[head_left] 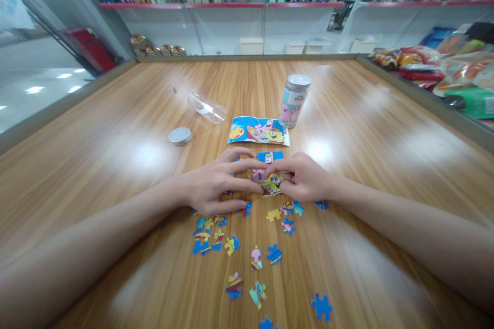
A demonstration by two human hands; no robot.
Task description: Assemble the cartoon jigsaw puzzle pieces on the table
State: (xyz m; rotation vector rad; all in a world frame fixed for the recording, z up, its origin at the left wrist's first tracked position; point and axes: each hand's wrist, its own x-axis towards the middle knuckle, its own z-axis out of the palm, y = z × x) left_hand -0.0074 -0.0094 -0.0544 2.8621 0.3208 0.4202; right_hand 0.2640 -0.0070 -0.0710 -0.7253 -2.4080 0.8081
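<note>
A partly joined jigsaw puzzle (274, 185) with a cartoon picture lies flat in the middle of the wooden table. My left hand (222, 180) is spread palm down, its longer fingertips on the puzzle's left side. From the right, my right hand (304, 177) bends over the same puzzle with curled fingers and the index finger at its surface; whatever they pinch is hidden. Just beyond lies a picture sheet (258, 131) with a similar cartoon. Loose puzzle pieces lie nearer me, among them a yellow piece (274, 215) and a blue piece (321, 307).
Behind the sheet stands a printed can (295, 100) with a silver lid. To the left are a clear plastic bottle (207, 108) lying down and a round silver lid (180, 135). Packaged goods (417, 61) pile up beyond the table's right edge; stocked shelves (224, 5) line the back.
</note>
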